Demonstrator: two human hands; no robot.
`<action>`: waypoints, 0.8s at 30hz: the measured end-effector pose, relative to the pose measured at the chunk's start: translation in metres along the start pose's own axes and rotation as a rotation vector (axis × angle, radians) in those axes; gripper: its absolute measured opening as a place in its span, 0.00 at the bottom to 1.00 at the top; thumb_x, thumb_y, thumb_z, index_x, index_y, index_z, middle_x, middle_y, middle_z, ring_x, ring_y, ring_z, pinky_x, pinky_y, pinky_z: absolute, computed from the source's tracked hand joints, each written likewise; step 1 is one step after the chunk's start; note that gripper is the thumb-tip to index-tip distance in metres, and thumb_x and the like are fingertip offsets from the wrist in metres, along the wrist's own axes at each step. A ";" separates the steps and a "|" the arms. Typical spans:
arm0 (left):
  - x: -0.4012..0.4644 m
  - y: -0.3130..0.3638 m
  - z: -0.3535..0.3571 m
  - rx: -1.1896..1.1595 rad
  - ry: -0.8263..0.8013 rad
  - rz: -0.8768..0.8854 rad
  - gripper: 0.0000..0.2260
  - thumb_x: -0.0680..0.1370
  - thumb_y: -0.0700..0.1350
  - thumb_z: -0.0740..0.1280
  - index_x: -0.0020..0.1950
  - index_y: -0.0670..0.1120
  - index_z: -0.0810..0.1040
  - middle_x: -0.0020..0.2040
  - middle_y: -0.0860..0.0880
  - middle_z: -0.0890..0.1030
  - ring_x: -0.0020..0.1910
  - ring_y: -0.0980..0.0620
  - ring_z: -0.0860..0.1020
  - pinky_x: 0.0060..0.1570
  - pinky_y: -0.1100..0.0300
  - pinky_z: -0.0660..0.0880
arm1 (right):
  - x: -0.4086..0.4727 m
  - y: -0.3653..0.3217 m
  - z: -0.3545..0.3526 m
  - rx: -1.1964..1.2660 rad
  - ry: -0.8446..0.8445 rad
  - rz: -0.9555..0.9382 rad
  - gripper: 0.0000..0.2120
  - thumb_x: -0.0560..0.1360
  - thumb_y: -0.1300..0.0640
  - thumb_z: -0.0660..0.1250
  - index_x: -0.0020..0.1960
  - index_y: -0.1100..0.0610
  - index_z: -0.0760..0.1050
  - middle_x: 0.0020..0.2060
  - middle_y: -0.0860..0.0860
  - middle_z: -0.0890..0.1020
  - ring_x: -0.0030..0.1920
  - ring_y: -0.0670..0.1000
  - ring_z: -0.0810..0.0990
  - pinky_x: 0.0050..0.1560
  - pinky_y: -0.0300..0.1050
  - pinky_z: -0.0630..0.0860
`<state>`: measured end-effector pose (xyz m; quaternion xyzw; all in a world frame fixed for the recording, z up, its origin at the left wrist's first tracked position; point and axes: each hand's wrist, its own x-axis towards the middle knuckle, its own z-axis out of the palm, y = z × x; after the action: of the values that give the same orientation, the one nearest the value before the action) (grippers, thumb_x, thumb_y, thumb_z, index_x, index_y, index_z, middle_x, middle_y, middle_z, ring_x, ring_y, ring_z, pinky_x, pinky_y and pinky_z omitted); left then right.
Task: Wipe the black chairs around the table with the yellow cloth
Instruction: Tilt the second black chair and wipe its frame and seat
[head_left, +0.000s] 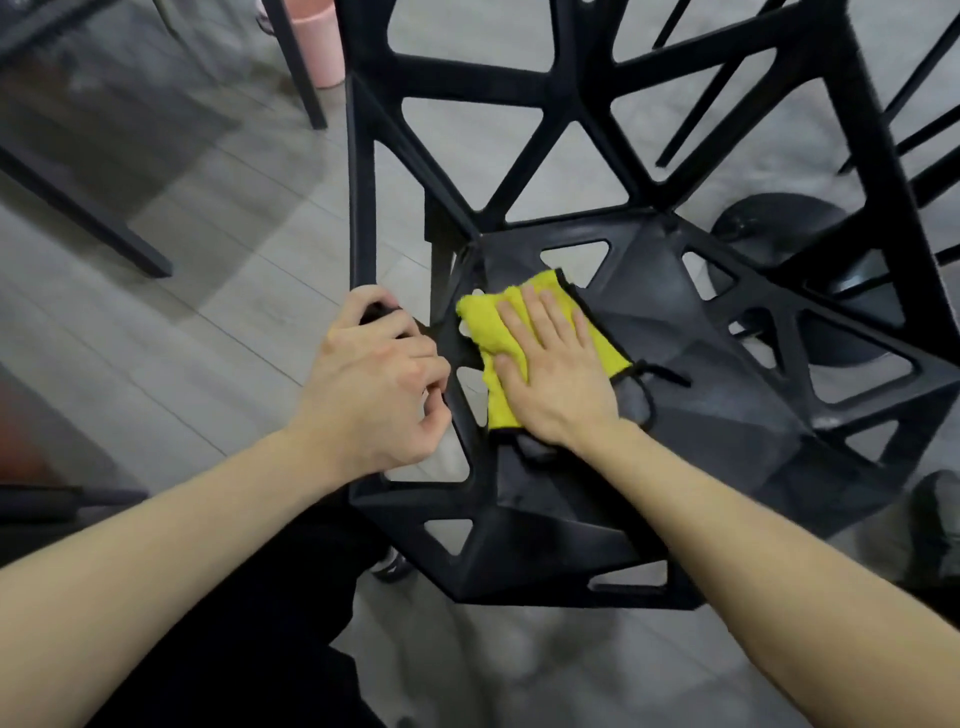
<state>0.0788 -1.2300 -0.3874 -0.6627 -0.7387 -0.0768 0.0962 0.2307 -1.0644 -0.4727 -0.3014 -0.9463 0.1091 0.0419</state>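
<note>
Two hands | right hand (558, 369) flat atop yellow cloth (496, 325) | left hand (376, 379) grips black chair (727, 332) frame

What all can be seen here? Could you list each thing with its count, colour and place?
chair: one, black, centre, seat with triangular holes
cloth: one, yellow with dark edging, flat on the seat
bin: one, pink, top, on the floor
table leg: one, dark, top left
floor: grey planks
shoe: one, dark, right edge
left hand: one, grips the chair's frame
right hand: one, fingers straight, presses the cloth
</note>
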 end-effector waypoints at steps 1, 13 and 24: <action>0.000 0.001 -0.001 0.019 -0.012 -0.001 0.08 0.72 0.46 0.65 0.35 0.49 0.82 0.34 0.54 0.82 0.40 0.46 0.78 0.70 0.46 0.68 | 0.028 -0.002 0.000 -0.014 0.006 0.025 0.33 0.84 0.38 0.46 0.87 0.46 0.52 0.87 0.49 0.50 0.86 0.51 0.45 0.85 0.59 0.45; 0.001 -0.004 0.006 -0.016 0.065 0.038 0.06 0.71 0.46 0.68 0.40 0.48 0.85 0.46 0.52 0.85 0.53 0.45 0.81 0.74 0.42 0.65 | -0.011 0.103 -0.037 -0.130 -0.192 -0.247 0.36 0.81 0.28 0.47 0.86 0.39 0.48 0.87 0.49 0.50 0.86 0.51 0.45 0.85 0.55 0.41; -0.006 0.003 0.012 -0.457 0.230 -0.548 0.40 0.81 0.36 0.65 0.87 0.37 0.46 0.88 0.37 0.50 0.86 0.42 0.55 0.82 0.47 0.62 | -0.048 -0.031 -0.009 0.113 -0.075 -0.209 0.31 0.86 0.40 0.45 0.87 0.47 0.48 0.86 0.49 0.49 0.86 0.48 0.44 0.85 0.53 0.41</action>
<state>0.0823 -1.2326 -0.4001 -0.4317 -0.8369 -0.3365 0.0037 0.2534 -1.1154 -0.4572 -0.1940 -0.9658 0.1683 0.0346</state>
